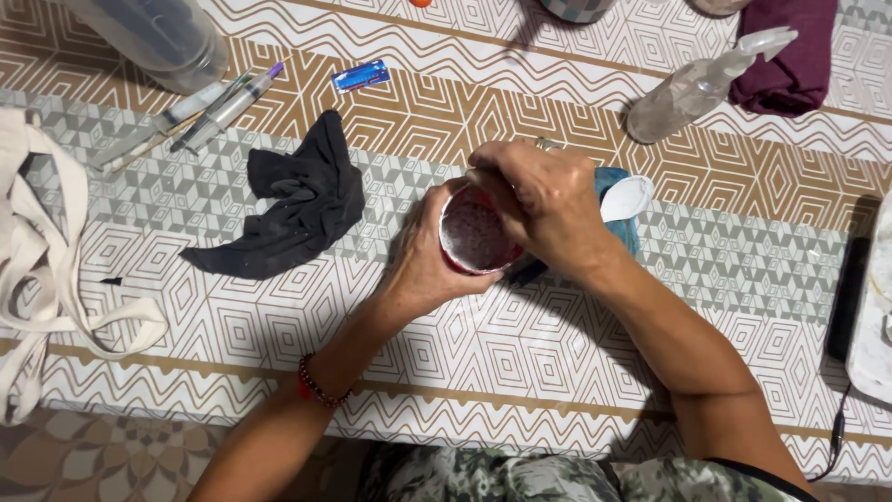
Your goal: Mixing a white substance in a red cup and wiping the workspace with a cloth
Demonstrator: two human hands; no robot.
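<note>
My left hand point(423, 270) wraps around the side of a small round red cup point(476, 234) with a whitish rim and a dark reddish inside, held over the patterned tablecloth point(520, 353). My right hand point(544, 204) is over the cup's right rim, fingers curled and reaching into it; whether they pinch anything is hidden. A white spoon-shaped piece point(628, 198) lies on a blue object point(624, 218) just right of my right hand.
A crumpled black cloth point(297, 200) lies to the left. Syringes point(218, 110) and a clear plastic container point(153, 37) sit at the upper left, a small blue packet point(360, 75) beyond. A spray bottle point(697, 88) and maroon cloth point(790, 51) lie upper right. A beige bag point(37, 242) rests at the left edge.
</note>
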